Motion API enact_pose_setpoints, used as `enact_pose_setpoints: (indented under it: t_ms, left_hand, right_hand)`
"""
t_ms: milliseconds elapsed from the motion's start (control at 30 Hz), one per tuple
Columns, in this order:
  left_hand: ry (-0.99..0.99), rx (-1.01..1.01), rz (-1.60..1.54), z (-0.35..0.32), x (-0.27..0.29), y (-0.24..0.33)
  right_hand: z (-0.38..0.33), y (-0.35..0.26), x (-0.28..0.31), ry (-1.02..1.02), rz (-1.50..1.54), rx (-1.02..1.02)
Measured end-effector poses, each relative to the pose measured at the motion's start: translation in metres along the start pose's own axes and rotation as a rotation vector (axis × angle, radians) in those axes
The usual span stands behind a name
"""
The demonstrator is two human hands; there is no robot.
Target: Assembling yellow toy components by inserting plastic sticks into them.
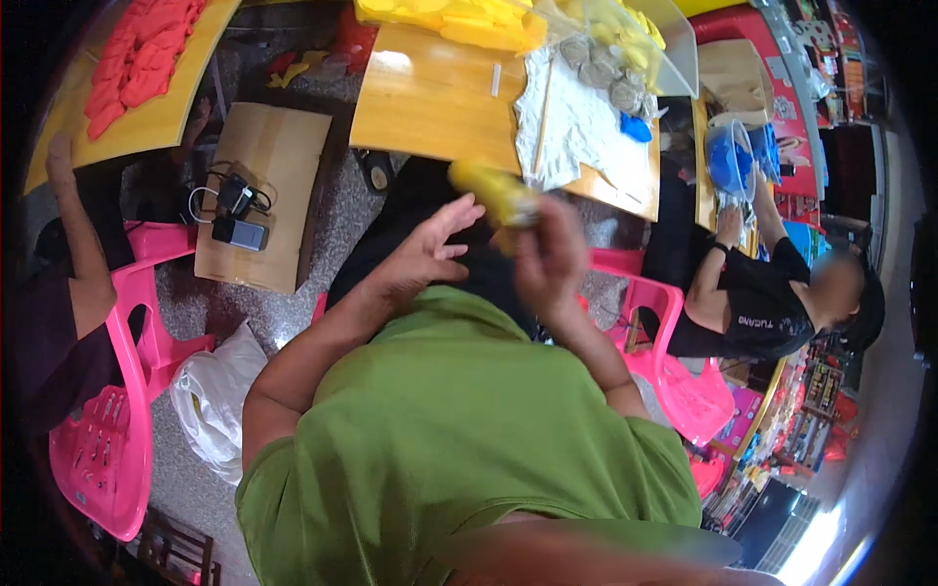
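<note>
Yellow piece [493, 190] is at 12 o'clock from the middle of my view, above the dark lap and close to the near edge of the table [430, 107]. It is blurry, so from far off I can't make out its shape. The right hand [554, 256], at 2 o'clock, pinches its near end between thumb and fingers, by a pale, shiny patch. The left hand [422, 256], at 11 o'clock, has its fingers spread and holds nothing that I can see. Its fingertips are just beside the piece; I can't tell if they touch.

I think the piece could slip, because only the right hand seems to have it. If that pinch goes loose or the hand swings too fast, the piece could drop on the lap or down to the floor [337, 220]. The left hand might miss it with its fingers so wide. The table edge is close too, so a big swing might bump it. At 1 o'clock, the white cloth [567, 127] and grey lumps [625, 93] could get knocked if the right hand reaches too far.
</note>
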State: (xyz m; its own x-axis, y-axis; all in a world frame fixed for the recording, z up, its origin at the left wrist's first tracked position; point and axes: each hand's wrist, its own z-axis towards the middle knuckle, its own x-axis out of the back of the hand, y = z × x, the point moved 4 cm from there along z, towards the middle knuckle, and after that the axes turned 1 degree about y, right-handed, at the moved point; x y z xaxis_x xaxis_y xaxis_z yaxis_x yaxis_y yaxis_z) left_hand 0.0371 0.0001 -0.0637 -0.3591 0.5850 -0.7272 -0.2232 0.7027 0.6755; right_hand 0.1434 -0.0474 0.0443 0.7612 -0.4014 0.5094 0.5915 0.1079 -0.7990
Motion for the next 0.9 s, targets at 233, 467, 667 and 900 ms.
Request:
enact_pose_setpoints:
  t_ms: [233,467,667,900]
  left_hand:
    - [-0.004,0.017,-0.085,0.004,-0.001,-0.005]
    - [0.05,0.005,-0.068,0.002,0.0,-0.009]
    - [0.041,-0.011,-0.01,0.002,0.005,-0.006]
    - [0.066,-0.129,-0.036,-0.003,0.002,0.007]
  right_hand:
    - [-0.01,0.032,-0.02,-0.365,-0.217,-0.116]
    - [-0.018,0.045,-0.022,-0.413,-0.28,0.016]
    - [-0.013,0.036,-0.018,-0.235,-0.323,0.102]
    - [-0.01,0.039,-0.008,-0.234,0.263,-0.323]
